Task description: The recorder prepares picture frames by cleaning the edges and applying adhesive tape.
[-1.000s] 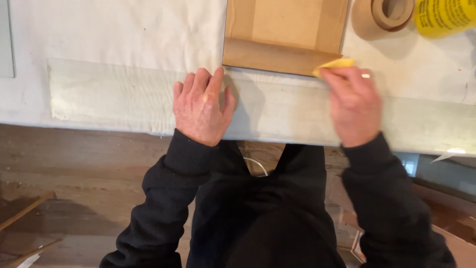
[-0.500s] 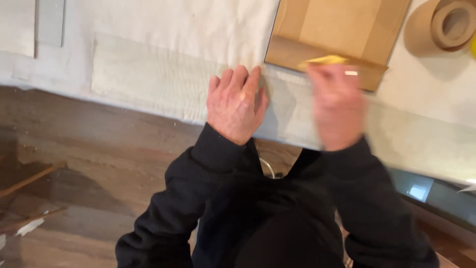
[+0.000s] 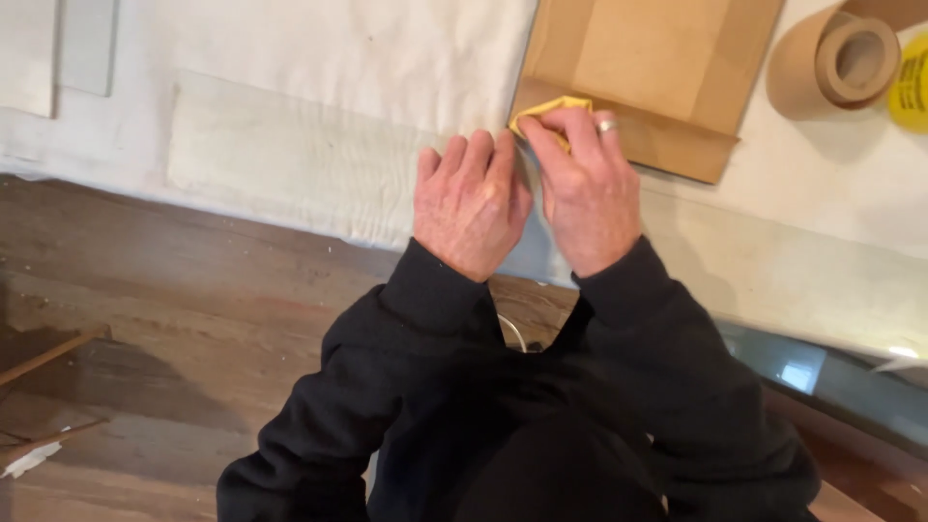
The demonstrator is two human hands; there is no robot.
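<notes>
Down on the white-covered table (image 3: pixel 290 58), the left hand (image 3: pixel 471 205) lay open and flat, palm down, on a long clear glass strip (image 3: pixel 280 155) near the table's edge. Just beside it, the right hand (image 3: pixel 587 193), a ring on one finger, pinched a small yellow pad (image 3: pixel 544 106) against the near edge of a brown cardboard-backed panel (image 3: pixel 648 68). Well apart, a brown paper tape roll (image 3: pixel 841 60) sat at the far right.
</notes>
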